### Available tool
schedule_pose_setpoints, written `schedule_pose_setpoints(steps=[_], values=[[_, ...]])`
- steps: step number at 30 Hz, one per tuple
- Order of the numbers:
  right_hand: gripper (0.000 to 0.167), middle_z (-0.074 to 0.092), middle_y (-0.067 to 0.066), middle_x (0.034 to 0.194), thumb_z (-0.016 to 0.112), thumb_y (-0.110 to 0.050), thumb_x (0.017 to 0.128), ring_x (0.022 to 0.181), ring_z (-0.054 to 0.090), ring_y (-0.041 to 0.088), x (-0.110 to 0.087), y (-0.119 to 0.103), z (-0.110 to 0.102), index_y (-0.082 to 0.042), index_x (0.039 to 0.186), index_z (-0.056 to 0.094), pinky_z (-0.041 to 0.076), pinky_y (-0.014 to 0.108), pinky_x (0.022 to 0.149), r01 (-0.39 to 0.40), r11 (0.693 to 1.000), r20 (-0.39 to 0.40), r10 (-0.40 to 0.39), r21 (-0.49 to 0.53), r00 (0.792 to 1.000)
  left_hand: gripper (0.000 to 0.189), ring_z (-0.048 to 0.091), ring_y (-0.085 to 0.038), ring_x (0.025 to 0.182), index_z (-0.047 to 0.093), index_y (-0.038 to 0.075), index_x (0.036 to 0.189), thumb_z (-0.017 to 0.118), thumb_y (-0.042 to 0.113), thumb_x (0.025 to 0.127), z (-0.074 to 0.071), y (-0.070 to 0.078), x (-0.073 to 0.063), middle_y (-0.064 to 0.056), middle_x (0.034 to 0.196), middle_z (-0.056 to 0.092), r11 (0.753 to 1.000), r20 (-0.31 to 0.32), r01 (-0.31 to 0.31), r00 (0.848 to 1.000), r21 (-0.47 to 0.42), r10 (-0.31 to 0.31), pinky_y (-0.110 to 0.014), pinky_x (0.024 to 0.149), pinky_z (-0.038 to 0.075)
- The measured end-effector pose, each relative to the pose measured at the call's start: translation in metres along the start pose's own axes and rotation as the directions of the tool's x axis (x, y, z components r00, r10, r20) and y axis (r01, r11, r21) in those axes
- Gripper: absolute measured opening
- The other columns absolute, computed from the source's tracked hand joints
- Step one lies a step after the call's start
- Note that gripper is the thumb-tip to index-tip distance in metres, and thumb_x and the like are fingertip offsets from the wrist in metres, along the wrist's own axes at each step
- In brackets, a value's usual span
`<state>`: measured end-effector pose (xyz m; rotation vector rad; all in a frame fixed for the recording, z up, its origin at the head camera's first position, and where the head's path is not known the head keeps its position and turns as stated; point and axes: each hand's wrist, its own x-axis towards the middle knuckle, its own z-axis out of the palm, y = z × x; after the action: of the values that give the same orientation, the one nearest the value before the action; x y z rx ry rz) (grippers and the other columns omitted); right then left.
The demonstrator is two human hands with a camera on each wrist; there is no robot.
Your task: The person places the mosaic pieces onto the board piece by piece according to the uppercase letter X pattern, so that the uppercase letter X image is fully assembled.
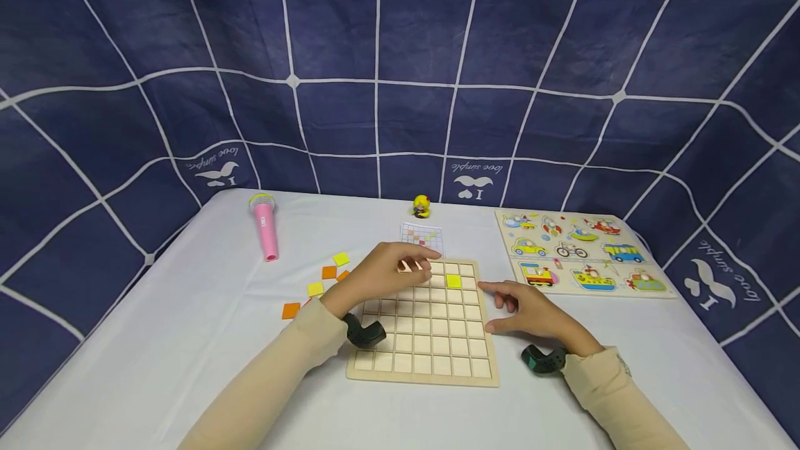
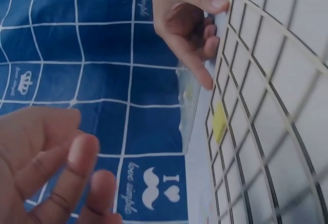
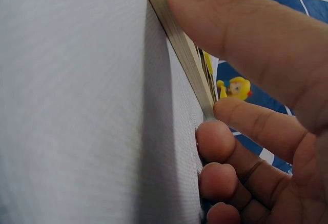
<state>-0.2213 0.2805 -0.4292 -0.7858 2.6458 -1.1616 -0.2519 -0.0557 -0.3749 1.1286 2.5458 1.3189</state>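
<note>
A wooden grid board [image 1: 425, 379] lies on the white table, with one yellow square tile [image 1: 453, 281] in a cell of its upper right part. Over the board's upper left, my left hand [image 1: 390, 271] hovers with loosely bent fingers; in the left wrist view nothing shows between the fingers [image 2: 82, 152]. At the board's right edge, my right hand [image 1: 528, 309] touches the side with thumb and index finger. The right wrist view shows these two fingertips against the board's wooden side [image 3: 179, 39], the other fingers curled lower down near the cloth.
Loose yellow and orange tiles [image 1: 291, 310] lie left of the board, some hidden behind the left arm. A printed grid card [image 1: 421, 235] and a small yellow-haired figurine [image 1: 421, 206] are beyond it. A pink toy microphone [image 1: 266, 228] lies left, a vehicle puzzle board [image 1: 571, 252] right.
</note>
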Motion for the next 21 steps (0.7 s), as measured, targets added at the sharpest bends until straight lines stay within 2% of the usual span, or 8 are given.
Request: schedule_pose_setpoints(steps=[4, 8, 11, 13, 18, 21], values=[[0.075, 0.054, 0.000, 0.094, 0.095, -0.018, 0.083, 0.079, 0.046, 0.009, 0.000, 0.000, 0.000, 0.010, 0.145, 0.061, 0.040, 0.026, 0.070, -0.016, 1.000, 0.006, 0.016, 0.009, 1.000, 0.036, 0.069, -0.012, 0.099, 0.074, 0.005, 0.137, 0.074, 0.011, 0.101, -0.009, -0.005, -0.015, -0.003, 0.110, 0.078, 0.999, -0.027, -0.031, 0.999, -0.023, 0.030, -0.041, 0.092, 0.059], [0.076, 0.053, 0.001, 0.095, 0.095, -0.017, 0.084, 0.080, 0.045, 0.010, 0.001, 0.000, 0.001, 0.009, 0.146, 0.060, 0.038, 0.027, 0.070, -0.038, 0.999, 0.012, 0.037, 0.025, 0.999, 0.036, 0.072, -0.020, 0.105, 0.074, 0.003, 0.135, 0.075, 0.010, 0.100, -0.018, -0.011, -0.031, -0.011, 0.116, 0.078, 0.998, -0.049, -0.036, 0.998, -0.042, 0.034, -0.052, 0.095, 0.057], [0.076, 0.054, 0.002, 0.095, 0.094, -0.017, 0.084, 0.080, 0.045, 0.011, 0.001, -0.002, 0.001, 0.009, 0.147, 0.060, 0.038, 0.027, 0.071, -0.038, 0.999, 0.011, 0.037, 0.033, 0.999, 0.034, 0.072, -0.030, 0.108, 0.075, 0.005, 0.133, 0.077, 0.010, 0.099, -0.022, -0.018, -0.042, -0.012, 0.122, 0.078, 0.998, -0.069, -0.021, 0.998, -0.054, 0.017, -0.049, 0.096, 0.056], [0.076, 0.054, 0.002, 0.095, 0.094, -0.017, 0.084, 0.080, 0.045, 0.012, 0.000, -0.003, 0.000, 0.009, 0.147, 0.060, 0.038, 0.027, 0.071, -0.042, 0.998, 0.010, 0.041, 0.037, 0.999, 0.032, 0.071, -0.032, 0.110, 0.076, 0.006, 0.131, 0.077, 0.012, 0.099, -0.025, -0.021, -0.049, -0.011, 0.124, 0.077, 0.999, -0.078, 0.001, 0.997, -0.054, -0.005, -0.045, 0.096, 0.055], [0.076, 0.053, 0.002, 0.095, 0.094, -0.017, 0.085, 0.080, 0.045, 0.013, -0.001, -0.005, 0.000, 0.009, 0.147, 0.059, 0.038, 0.027, 0.071, -0.042, 0.998, 0.012, 0.042, 0.039, 0.999, 0.030, 0.070, -0.028, 0.112, 0.077, 0.006, 0.128, 0.079, 0.014, 0.099, -0.033, -0.031, -0.065, -0.012, 0.125, 0.077, 0.997, -0.087, 0.055, 0.994, -0.047, -0.059, -0.047, 0.099, 0.055], [0.076, 0.053, 0.002, 0.095, 0.094, -0.016, 0.085, 0.080, 0.045, 0.013, -0.001, -0.006, 0.000, 0.010, 0.147, 0.059, 0.037, 0.027, 0.071, -0.038, 0.998, 0.015, 0.038, 0.044, 0.999, 0.030, 0.070, -0.030, 0.112, 0.077, 0.003, 0.126, 0.080, 0.013, 0.098, -0.042, -0.038, -0.076, -0.013, 0.124, 0.077, 0.995, -0.089, 0.082, 0.992, -0.050, -0.086, -0.046, 0.098, 0.056]])
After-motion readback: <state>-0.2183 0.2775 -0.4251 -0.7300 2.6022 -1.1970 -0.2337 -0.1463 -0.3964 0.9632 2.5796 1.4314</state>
